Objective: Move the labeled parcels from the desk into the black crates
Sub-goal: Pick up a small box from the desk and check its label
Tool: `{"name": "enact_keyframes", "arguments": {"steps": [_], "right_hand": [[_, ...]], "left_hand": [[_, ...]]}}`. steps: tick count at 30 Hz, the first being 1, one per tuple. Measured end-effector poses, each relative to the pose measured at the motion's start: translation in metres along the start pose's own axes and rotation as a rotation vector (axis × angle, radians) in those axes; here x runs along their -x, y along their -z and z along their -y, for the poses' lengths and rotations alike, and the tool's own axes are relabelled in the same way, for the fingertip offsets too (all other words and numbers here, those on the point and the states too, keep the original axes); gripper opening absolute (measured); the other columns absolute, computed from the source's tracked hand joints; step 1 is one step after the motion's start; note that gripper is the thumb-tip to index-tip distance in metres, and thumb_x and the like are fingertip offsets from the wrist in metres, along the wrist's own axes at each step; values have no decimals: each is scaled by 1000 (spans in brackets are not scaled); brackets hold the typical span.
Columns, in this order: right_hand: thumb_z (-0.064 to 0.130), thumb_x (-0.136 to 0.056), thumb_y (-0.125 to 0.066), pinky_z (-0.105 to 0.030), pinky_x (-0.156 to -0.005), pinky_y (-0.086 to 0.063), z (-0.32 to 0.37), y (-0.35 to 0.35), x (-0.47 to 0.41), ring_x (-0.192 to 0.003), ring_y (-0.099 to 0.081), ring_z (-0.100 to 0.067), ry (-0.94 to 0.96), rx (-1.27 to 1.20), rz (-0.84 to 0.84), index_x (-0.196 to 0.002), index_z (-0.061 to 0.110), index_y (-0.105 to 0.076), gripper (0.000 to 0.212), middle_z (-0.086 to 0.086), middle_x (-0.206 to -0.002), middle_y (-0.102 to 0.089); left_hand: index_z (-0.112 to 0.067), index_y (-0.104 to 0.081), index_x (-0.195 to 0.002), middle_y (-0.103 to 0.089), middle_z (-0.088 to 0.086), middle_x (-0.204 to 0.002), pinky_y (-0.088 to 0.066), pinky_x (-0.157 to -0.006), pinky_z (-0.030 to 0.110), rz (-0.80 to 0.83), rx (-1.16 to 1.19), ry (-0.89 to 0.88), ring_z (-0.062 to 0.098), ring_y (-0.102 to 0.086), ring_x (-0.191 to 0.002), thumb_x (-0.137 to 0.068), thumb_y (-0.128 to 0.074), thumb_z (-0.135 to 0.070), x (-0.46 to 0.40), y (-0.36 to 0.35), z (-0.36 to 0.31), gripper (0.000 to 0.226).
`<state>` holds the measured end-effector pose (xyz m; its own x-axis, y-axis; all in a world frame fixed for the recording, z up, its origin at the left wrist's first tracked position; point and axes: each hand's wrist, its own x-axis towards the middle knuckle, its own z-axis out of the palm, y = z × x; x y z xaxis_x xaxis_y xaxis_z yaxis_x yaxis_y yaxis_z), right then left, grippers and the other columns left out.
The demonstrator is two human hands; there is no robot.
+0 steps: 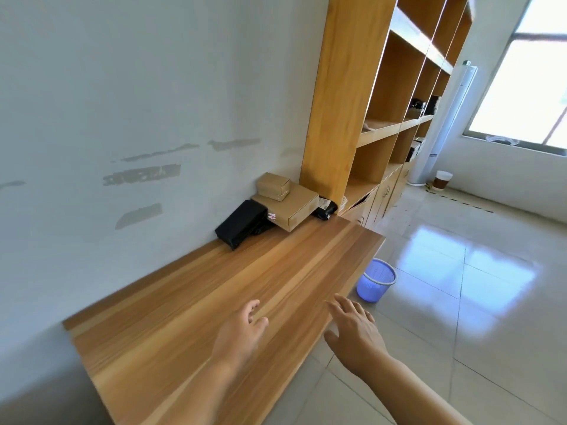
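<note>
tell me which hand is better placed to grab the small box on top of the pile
Right, narrowly. Both hands are open and empty, far short of the parcels. The right hand reaches further forward, in line with the small cardboard box on the larger box; the left hand lines up with the black parcel.

small box [273,186] sits on larger box [287,210] at the desk's [214,286] far end (against the wall), pouch [241,223] left.

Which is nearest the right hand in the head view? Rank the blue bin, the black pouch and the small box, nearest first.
From the right hand:
1. Blue bin, on the floor just beyond the desk's end.
2. Black pouch, by the wall on the desk.
3. Small box, stacked atop the larger box, farthest back.
</note>
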<state>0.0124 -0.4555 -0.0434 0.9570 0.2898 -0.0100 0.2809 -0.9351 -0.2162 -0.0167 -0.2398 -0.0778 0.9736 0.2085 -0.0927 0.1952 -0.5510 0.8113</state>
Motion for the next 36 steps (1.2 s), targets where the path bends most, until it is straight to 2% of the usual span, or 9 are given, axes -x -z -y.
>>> {"name": "enact_keyframes", "arguments": {"steps": [3, 6, 9, 13, 18, 20, 25, 30, 36], "right_hand": [[28, -94, -48, -29, -115, -15, -23, 12, -52, -143, -19, -14, -1, 7, 7, -146, 29, -33, 54, 10, -155, -22], [29, -93, -49, -29, -114, -17, -43, 25, -107, -142, -20, -14, 0, -1, 24, -146, 31, -33, 55, 11, -154, -24], [30, -94, -49, -29, -113, -17, -58, 33, -158, -141, -22, -12, 16, -9, 40, -143, 31, -38, 51, 13, -150, -32], [30, -94, -48, -28, -113, -17, -77, 35, -212, -141, -22, -11, 31, -5, 70, -141, 30, -43, 46, 14, -146, -38], [33, -96, -48, -35, -114, -18, -90, 29, -280, -143, -20, -12, 76, -4, 140, -138, 29, -48, 42, 12, -144, -44], [32, -97, -48, -38, -116, -16, -92, 27, -310, -144, -17, -14, 106, -19, 165, -137, 28, -49, 41, 8, -144, -45], [28, -95, -47, -36, -115, -17, -97, 24, -393, -143, -20, -15, 202, -57, 203, -135, 26, -52, 41, 5, -144, -45], [23, -93, -47, -34, -109, -23, -113, 27, -487, -136, -30, -16, 303, -81, 182, -129, 25, -58, 37, 3, -136, -52], [25, -93, -46, -35, -106, -31, -131, 29, -596, -132, -36, -19, 379, -72, 184, -139, 21, -46, 46, 2, -142, -47]], "left_hand": [[-27, -40, -141, -51, 0, -138, -50, -68, 15, -21, 30, 27, -9, -48, -76, -97, -49, -36, -55, -18, -9, 46], [-27, -41, -140, -51, -2, -137, -50, -73, 19, -27, 72, 56, -3, -51, -87, -97, -49, -36, -106, -30, -24, 45], [-27, -41, -139, -50, -4, -135, -46, -65, 15, -42, 105, 64, -6, -50, -78, -97, -48, -36, -154, -36, -37, 44], [-27, -44, -137, -50, -2, -133, -54, -72, 26, -62, 148, 99, 5, -58, -97, -96, -49, -35, -208, -38, -47, 42], [-27, -45, -136, -52, -2, -131, -51, -60, 26, -59, 100, 147, 6, -60, -72, -97, -49, -34, -256, -39, -49, 40], [-26, -46, -135, -53, -3, -130, -52, -62, 26, -73, 69, 161, 8, -61, -73, -97, -49, -33, -273, -39, -49, 39], [-28, -47, -134, -55, -4, -130, -52, -69, 23, -148, -15, 184, -5, -52, -75, -96, -49, -38, -318, -38, -53, 39], [-29, -49, -133, -55, -7, -129, -45, -79, 22, -278, -10, 235, 1, -49, -101, -95, -51, -38, -372, -50, -63, 39], [-33, -50, -131, -58, -10, -123, -50, -86, 24, -329, 69, 335, -3, -54, -101, -94, -52, -39, -448, -87, -95, 37]]}}
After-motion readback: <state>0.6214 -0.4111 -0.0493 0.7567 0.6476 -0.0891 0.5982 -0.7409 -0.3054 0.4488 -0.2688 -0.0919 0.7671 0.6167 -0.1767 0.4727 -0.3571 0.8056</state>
